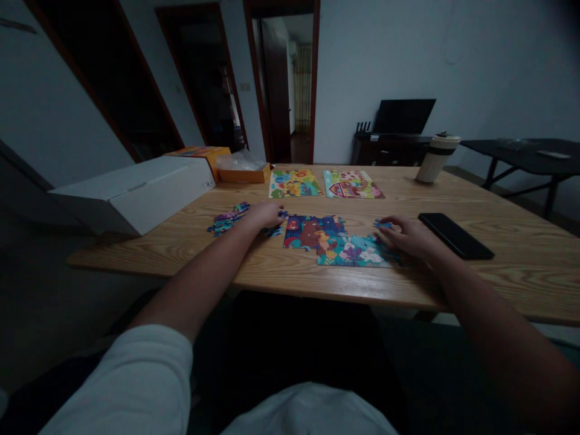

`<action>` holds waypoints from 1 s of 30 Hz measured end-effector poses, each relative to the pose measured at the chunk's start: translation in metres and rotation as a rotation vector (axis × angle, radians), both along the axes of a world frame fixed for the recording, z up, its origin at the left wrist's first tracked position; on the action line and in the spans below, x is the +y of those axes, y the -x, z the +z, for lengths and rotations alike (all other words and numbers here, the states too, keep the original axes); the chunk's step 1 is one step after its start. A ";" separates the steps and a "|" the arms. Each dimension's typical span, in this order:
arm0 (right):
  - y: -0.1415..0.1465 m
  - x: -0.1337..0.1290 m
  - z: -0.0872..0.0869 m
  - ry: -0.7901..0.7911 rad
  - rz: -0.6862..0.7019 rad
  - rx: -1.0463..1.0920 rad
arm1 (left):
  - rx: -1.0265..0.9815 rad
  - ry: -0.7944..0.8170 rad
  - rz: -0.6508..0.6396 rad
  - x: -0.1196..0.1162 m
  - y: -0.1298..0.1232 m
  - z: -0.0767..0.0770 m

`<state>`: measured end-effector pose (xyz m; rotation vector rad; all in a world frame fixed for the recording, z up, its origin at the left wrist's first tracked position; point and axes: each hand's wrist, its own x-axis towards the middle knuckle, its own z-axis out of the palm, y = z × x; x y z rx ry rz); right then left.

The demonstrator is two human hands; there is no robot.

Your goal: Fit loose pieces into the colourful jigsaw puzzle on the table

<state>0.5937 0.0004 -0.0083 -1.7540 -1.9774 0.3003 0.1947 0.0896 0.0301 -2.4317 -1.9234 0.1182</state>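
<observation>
A partly joined jigsaw puzzle (312, 232) with a bear, a fox and white rabbits lies on the wooden table in front of me. My right hand (408, 234) is at its right end, with thumb and fingers closed on a blue puzzle piece (383, 224). On the left, my left hand (266, 214) is beside a heap of loose puzzle pieces (226, 220), its fingers bent. A dark blue puzzle piece (283, 214) shows at its fingertips. Part of the heap is hidden behind that hand and forearm.
Two finished puzzles, one yellow-green (295, 183) and one pink (352, 184), lie farther back. A white box (158, 187) and an orange box with clear plastic (244, 175) stand left. A black phone (455, 235) and a cream tumbler (437, 158) are on the right.
</observation>
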 end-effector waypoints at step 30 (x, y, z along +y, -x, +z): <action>-0.003 0.001 0.000 0.027 0.009 -0.013 | -0.238 -0.184 -0.289 -0.148 -0.037 -0.025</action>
